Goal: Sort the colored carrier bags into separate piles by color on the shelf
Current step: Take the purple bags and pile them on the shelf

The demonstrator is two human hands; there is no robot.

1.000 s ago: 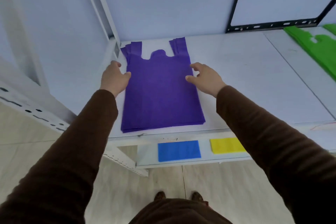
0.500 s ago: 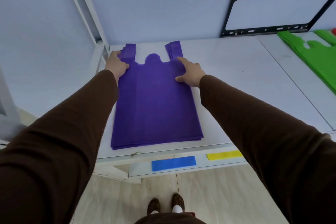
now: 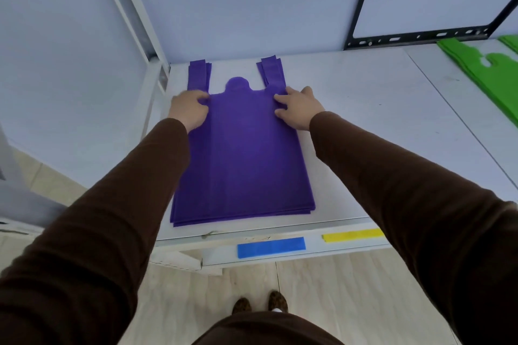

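the purple carrier bags (image 3: 241, 154) lie as a flat pile at the left end of the shelf (image 3: 364, 126), handles toward the back wall and bottom edges close to the front edge. both hands rest on the pile's upper corners just below the handles: the left hand (image 3: 188, 109) has its fingers curled onto the fabric at the left shoulder, and the right hand (image 3: 298, 109) has bent fingers pressing the right shoulder. whether either truly pinches the cloth cannot be told.

the bags look like thin non-woven fabric, so they are probably light, soft and floppy, and the layers likely slide over one another; the stepped bottom edges suggest this. taking hold at the shoulders or the handle loops, with both hands, seems the surest way to shift the pile squarely.

the shelf is a smooth white board. green carrier bags (image 3: 487, 73) lie far to the right, well apart. a black metal bracket (image 3: 361, 22) hangs on the pale wall behind. blue tape (image 3: 271, 246) and yellow tape (image 3: 351, 235) mark a lower shelf. beige floor lies below.
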